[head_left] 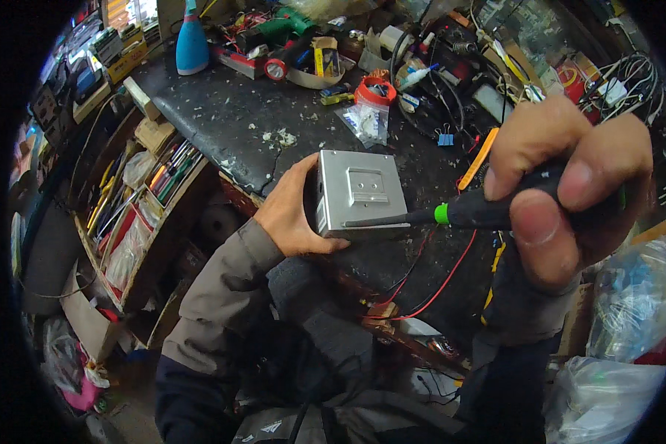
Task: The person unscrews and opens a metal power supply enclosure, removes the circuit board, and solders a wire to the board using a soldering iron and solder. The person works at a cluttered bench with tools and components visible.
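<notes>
At 12 o'clock your left hand [292, 207] clasps the silver metal case [364, 185], likely stiff, smooth and moderately weighty, best held by its edges, your right hand [570, 185] gripping the screwdriver [477, 214] over it, while the wooden drawer [164, 231] at 10 o'clock holds slim pen-like sticks [176, 172] and plastic wrapping [129, 251].

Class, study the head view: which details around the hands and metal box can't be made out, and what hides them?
All in the head view:
Underside of the silver metal box: faces away.
Most fingertips of the left hand: hidden behind the box.
Exact tip shape of the screwdriver: too small and blurred.
Contents of the lower-right clear plastic bag: veiled by wrinkled plastic.
</notes>
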`<state>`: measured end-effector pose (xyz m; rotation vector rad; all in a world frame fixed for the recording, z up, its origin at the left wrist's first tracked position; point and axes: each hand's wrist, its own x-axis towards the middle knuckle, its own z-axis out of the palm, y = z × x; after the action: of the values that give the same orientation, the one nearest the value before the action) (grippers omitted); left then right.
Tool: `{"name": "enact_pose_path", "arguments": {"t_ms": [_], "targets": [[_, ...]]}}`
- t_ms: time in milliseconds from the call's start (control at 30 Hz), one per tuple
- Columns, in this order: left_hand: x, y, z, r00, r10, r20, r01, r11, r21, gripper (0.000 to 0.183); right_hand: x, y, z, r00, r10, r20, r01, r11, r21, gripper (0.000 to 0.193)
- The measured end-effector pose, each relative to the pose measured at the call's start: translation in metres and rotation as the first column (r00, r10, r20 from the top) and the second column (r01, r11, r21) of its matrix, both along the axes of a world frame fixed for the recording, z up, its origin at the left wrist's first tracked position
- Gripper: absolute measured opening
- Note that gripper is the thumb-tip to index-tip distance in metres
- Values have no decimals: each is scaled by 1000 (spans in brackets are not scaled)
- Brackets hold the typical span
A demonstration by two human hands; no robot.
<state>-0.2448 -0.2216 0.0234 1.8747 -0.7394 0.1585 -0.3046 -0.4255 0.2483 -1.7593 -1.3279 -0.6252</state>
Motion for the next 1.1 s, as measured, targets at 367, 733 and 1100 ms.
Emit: {"name": "enact_pose_path", "arguments": {"t_ms": [367,733,1100], "targets": [[1,-2,2,1000,-12,3,13,1000,-15,117,-7,12,14,955,-223,-195,217,975,-54,18],[19,-16,1,993,49,108,-53,998,30,117,67,19,0,306,772,-558,-394,636,664,50],[15,-15,6,998,33,53,-34,999,26,119,11,27,60,514,-832,208,784,358,-506,50]]}}
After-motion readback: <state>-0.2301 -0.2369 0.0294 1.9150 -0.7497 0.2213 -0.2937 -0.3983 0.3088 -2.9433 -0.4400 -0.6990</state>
